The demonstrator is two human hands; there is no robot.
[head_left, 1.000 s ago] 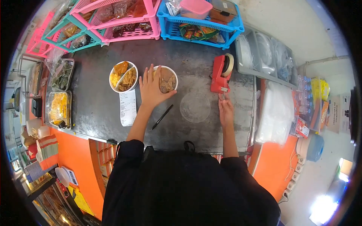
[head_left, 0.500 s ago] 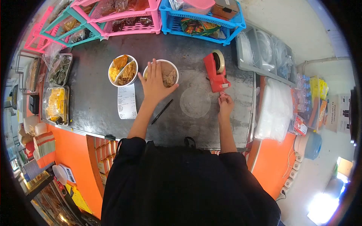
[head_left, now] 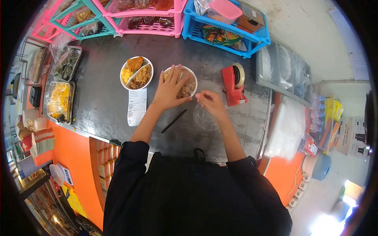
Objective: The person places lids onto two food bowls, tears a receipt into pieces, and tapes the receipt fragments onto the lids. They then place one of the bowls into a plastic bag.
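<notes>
My left hand point(head_left: 170, 91) lies with spread fingers across the top of a round white bowl point(head_left: 195, 80) of food, hiding much of its contents. At the bowl's right rim, my right hand point(head_left: 211, 103) is closed in a pinch on a small piece of tape point(head_left: 193, 95), which barely shows. A clear round lid point(head_left: 205, 118) lies on the counter, partly beneath my right forearm. The red tape dispenser point(head_left: 233, 88) with its roll stands to the right. To the left sits a second white bowl point(head_left: 136, 73), divided, with yellow and brown food.
A printed receipt point(head_left: 137, 108) and a black pen point(head_left: 173, 121) lie on the dark counter point(head_left: 102, 86). Pink point(head_left: 157, 29) and blue point(head_left: 226, 27) baskets line the back. A grey divided tray point(head_left: 281, 67) and plastic bags point(head_left: 285, 128) are at right, food boxes point(head_left: 60, 102) at left.
My right hand has moved left from the tape dispenser to the bowl's right rim, carrying the piece of tape. My left hand stays on the bowl. The whole view has shifted slightly.
</notes>
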